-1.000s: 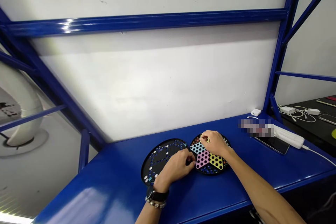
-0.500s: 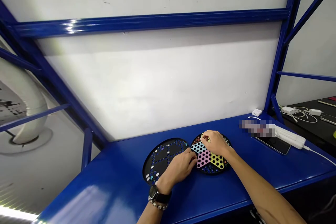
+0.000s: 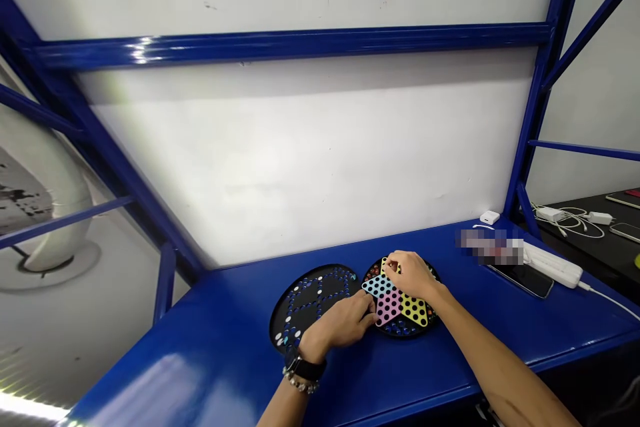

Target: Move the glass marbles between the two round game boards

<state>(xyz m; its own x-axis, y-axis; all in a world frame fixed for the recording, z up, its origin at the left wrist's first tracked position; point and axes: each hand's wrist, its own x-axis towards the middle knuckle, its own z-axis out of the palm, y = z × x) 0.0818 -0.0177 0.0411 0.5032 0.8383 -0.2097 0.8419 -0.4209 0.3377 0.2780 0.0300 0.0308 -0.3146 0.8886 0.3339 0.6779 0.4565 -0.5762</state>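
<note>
Basically right hand (image 3: 411, 273) pinching something tiny at colourful star board's (image 3: 395, 303) far edge, left hand (image 3: 345, 323) curled on its near-left rim, contents unclear.

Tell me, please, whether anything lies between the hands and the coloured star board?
Nothing visible does. The right hand already rests on the star board, and the left hand touches its near-left edge, beside the black board.

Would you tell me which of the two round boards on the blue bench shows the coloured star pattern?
The right-hand board, under the right hand, shows blue, pink and yellow triangles; the left board is plain black.
</note>
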